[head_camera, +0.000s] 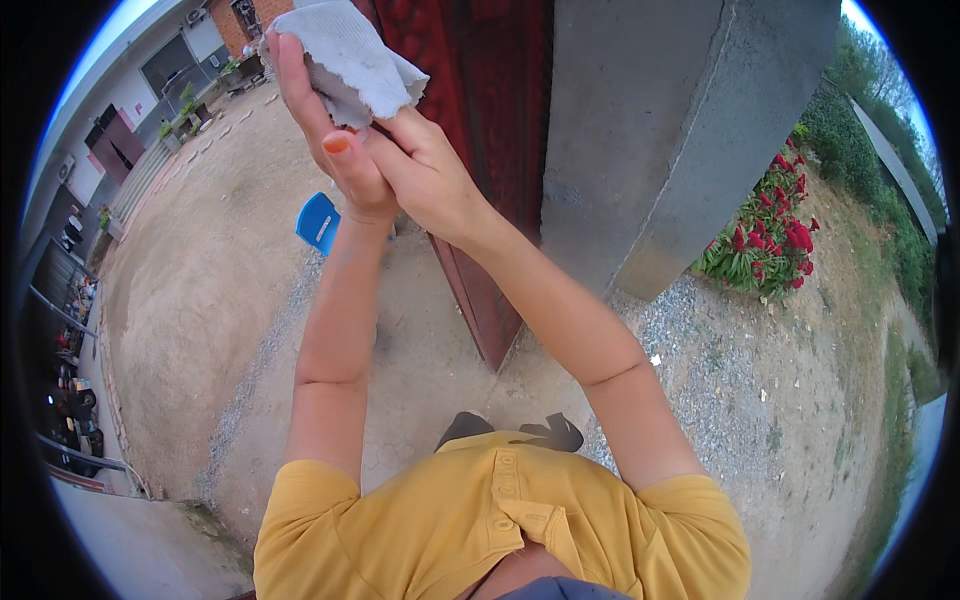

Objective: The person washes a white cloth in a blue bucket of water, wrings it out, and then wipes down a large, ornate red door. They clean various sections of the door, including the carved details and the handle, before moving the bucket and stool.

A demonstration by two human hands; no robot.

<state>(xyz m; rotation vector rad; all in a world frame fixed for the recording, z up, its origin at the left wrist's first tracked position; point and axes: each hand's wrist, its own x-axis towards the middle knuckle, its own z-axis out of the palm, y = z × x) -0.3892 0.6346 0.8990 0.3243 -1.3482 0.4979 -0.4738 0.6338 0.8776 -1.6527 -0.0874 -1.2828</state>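
A pale grey ribbed cloth with ragged edges is bunched between my raised hands, at the top of the view. My left hand cups it from the left, fingers stretched along its side and the orange-nailed thumb apart. Against the left palm presses my right hand, its fingers running under the cloth and mostly hidden. Just beyond and to the right of my hands stands a dark red gate leaf with a raised pattern. Its lower corner points towards me.
A grey concrete pillar adjoins the gate on the right. Red flowers grow beyond the pillar. Behind my left forearm is a blue plastic chair. Gravel lies at right; a motorcycle and buildings line the left.
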